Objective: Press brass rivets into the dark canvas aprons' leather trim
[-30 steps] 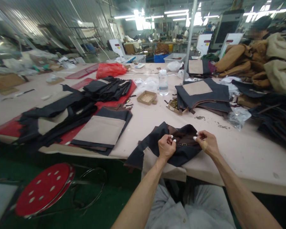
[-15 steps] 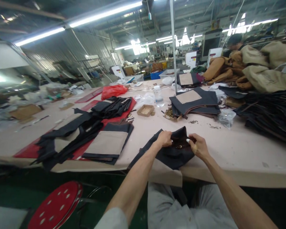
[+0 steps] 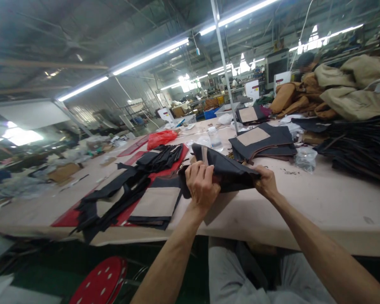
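A dark fabric piece with a beige panel (image 3: 232, 169) is held up between my two hands, just above the table's near edge. My left hand (image 3: 202, 181) is wrapped around its left end, knuckles facing me. At its right end, my right hand (image 3: 266, 181) pinches the edge. The piece is folded, so its inner side and the metal fitting on it are hidden from me. To the left of my left hand lies a neat stack of dark pieces with beige panels (image 3: 156, 202).
Loose dark fabric pieces (image 3: 114, 196) lie on red sheeting at left. Beyond my hands are a clear bottle (image 3: 214, 140) and another dark stack (image 3: 262, 141). A tall dark pile (image 3: 361, 147) stands at right, near a crumpled plastic bag (image 3: 305, 159). A red stool (image 3: 98, 280) is below left.
The dark fabric piece has been lifted off the table and turned over. My left hand has shifted from its opening to grip its left end. The view has tilted.
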A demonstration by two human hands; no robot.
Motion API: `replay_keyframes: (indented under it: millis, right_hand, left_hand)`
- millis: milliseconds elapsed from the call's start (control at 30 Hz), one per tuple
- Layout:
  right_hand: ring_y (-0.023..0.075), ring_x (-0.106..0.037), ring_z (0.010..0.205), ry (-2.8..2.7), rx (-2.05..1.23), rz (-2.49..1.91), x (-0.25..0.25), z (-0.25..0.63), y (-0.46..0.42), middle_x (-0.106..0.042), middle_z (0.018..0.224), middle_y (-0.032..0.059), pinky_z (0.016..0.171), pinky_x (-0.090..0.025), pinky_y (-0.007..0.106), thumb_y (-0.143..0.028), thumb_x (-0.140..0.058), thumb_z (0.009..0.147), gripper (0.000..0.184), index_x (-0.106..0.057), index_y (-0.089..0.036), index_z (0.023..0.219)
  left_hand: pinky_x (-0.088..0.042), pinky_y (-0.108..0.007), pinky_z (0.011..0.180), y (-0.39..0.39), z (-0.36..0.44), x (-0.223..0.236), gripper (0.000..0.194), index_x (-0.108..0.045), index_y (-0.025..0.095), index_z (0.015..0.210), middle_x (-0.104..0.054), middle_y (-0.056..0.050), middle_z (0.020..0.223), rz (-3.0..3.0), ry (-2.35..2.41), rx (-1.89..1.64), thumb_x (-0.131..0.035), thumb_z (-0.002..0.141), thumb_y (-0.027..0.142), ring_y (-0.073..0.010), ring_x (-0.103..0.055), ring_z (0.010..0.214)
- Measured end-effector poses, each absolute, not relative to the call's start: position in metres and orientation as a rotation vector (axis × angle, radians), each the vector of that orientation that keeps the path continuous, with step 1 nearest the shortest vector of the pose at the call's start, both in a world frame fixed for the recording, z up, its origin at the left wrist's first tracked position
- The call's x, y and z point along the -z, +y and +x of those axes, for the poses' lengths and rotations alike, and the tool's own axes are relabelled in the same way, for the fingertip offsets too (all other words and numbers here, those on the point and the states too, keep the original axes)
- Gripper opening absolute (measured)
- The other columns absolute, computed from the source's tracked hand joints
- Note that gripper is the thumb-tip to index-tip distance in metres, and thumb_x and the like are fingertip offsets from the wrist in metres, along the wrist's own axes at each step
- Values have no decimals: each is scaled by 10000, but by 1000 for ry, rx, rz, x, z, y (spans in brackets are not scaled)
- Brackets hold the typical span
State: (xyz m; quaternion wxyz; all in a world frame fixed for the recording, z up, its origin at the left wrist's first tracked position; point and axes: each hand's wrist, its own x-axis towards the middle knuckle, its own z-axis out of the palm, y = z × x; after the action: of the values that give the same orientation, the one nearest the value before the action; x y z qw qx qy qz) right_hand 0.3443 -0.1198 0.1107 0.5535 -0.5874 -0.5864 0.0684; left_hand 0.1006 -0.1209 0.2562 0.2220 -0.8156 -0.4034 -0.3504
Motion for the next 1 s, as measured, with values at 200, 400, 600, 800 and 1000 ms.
replay_keyframes:
  millis: [200, 400, 600, 800, 1000]
  right_hand:
    - [191, -578, 824, -1659, -5, -1410, -143, 347, -83, -660, 944, 83, 731, -429, 247, -170, -601, 789, 364, -731, -174, 1129]
    - [194, -556, 832, -1783, -63, -1414, -131, 327, -79, -652, 930, 73, 714, -406, 251, -227, -642, 810, 306, -726, -199, 1103]
    - [225, -608, 882, -1624, -38, -1701, -78, 324, -106, -671, 1050, 119, 734, -432, 283, -168, -636, 737, 419, -724, -196, 1145]
    - [198, -625, 649, -1407, -485, -1990, -20, 339, -111, -690, 699, 67, 573, -411, 256, -174, -666, 636, 246, -785, -214, 847]
    - [199, -573, 636, -1191, -453, -1757, -67, 362, -68, -628, 593, 56, 573, -404, 265, -349, -586, 787, 262, -739, -138, 789]
  left_hand:
    - [-400, -515, 1001, -151, 116, -195, 606, -487, 92, 1350, -569, -235, 1250, -2062, -1491, 1086, -652, 833, 362, -408, -511, 1201]
    - [-480, -429, 831, -123, 127, -168, 588, -482, 148, 1422, -572, -179, 1181, -2166, -1619, 961, -599, 870, 312, -337, -580, 1037]
    - [-453, -414, 888, -87, 124, -199, 133, -673, 201, 885, -634, -123, 975, -2294, -1364, 889, -552, 859, 150, -302, -539, 1048]
    - [-445, -398, 925, -94, 106, -217, 114, -667, 220, 845, -663, -91, 954, -2303, -1354, 974, -574, 855, 155, -271, -555, 1022]
    - [-467, -388, 906, -139, 99, -203, 107, -650, 230, 824, -677, -73, 949, -2346, -1364, 1020, -592, 845, 143, -258, -571, 1013]
